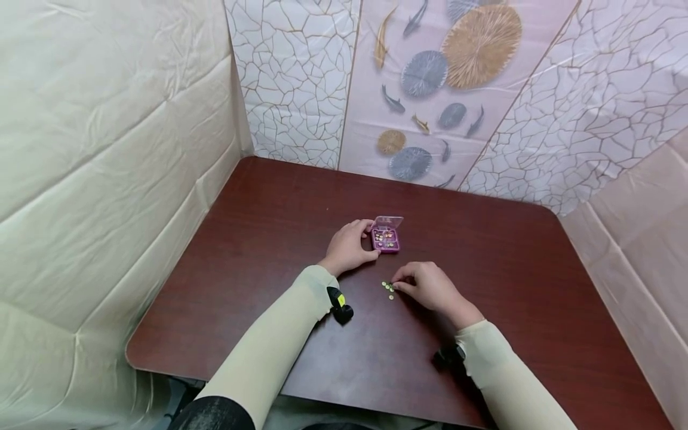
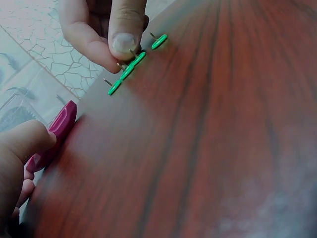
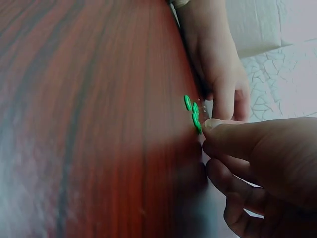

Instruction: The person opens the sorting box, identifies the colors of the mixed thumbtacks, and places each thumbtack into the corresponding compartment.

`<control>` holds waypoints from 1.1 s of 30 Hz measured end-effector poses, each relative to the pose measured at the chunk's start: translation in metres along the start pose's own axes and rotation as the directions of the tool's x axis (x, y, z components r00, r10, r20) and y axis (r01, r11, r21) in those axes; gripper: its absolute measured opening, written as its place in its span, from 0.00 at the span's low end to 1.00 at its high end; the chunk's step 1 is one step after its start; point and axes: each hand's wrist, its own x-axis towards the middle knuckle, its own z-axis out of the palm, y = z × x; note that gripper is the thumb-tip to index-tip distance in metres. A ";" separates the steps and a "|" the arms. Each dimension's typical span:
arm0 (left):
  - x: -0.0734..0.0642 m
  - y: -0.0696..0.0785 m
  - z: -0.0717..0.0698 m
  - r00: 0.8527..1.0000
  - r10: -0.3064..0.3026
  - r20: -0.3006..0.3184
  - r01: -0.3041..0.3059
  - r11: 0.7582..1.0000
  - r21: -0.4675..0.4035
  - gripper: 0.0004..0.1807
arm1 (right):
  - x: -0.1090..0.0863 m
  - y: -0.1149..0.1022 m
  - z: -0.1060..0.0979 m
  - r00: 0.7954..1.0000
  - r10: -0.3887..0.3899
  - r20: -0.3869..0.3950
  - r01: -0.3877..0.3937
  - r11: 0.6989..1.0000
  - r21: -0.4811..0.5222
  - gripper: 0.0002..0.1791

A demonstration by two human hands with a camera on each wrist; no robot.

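Note:
My left hand grips the side of a small purple case, thumb at its near corner and fingers at the far one. The case's clear lid stands raised, and small tacks lie in its compartments. Closer to me, several green thumbtacks rest on their flat heads with pins pointing up. Over this little group, my right hand pinches a green thumbtack between thumb and forefinger. The fingertips partly hide that tack. In the right wrist view, more green thumbtacks lie just beside the thumb.
Both hands work over a dark red-brown wooden table with rounded corners. A patterned wall covering rises behind its far edge. Pale padded cloth hangs along the left, and similar cloth lines the right.

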 end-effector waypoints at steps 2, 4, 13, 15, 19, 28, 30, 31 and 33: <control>0.000 0.000 0.002 1.000 0.004 -0.005 -0.004 1.000 0.002 0.43 | 0.001 -0.001 0.000 1.000 -0.002 0.002 0.002 1.000 -0.026 0.01; 0.000 0.000 0.003 1.000 0.007 -0.009 -0.007 1.000 0.000 0.43 | 0.004 -0.002 -0.001 1.000 -0.001 0.001 0.001 0.999 -0.053 0.01; 0.000 -0.001 0.000 1.000 0.005 -0.004 -0.005 1.000 0.007 0.44 | 0.039 0.008 -0.019 0.977 0.128 -0.169 -0.138 0.989 -0.047 0.02; 0.000 -0.001 -0.001 1.000 0.004 -0.005 -0.004 1.000 0.009 0.44 | 0.049 0.012 -0.020 0.969 0.159 -0.191 -0.174 0.983 -0.060 0.02; 0.000 0.001 0.000 1.000 -0.004 0.007 0.004 1.000 0.013 0.43 | 0.063 0.016 -0.019 0.957 0.228 -0.181 -0.246 0.965 -0.086 0.04; 0.001 -0.001 0.003 1.000 0.015 -0.012 -0.015 1.000 0.007 0.43 | 0.078 0.012 -0.014 0.946 0.277 -0.167 -0.305 0.937 -0.169 0.05; 0.001 -0.002 0.002 1.000 0.015 -0.019 -0.014 1.000 0.006 0.43 | 0.082 0.009 -0.013 0.945 0.278 -0.174 -0.309 0.933 -0.184 0.05; 0.001 -0.002 0.002 1.000 0.013 -0.021 -0.013 1.000 0.005 0.43 | 0.083 0.008 -0.013 0.944 0.279 -0.176 -0.311 0.931 -0.190 0.05; 0.000 -0.002 0.002 1.000 0.008 -0.016 -0.007 1.000 0.004 0.44 | 0.083 0.007 -0.012 0.944 0.277 -0.178 -0.310 0.930 -0.196 0.05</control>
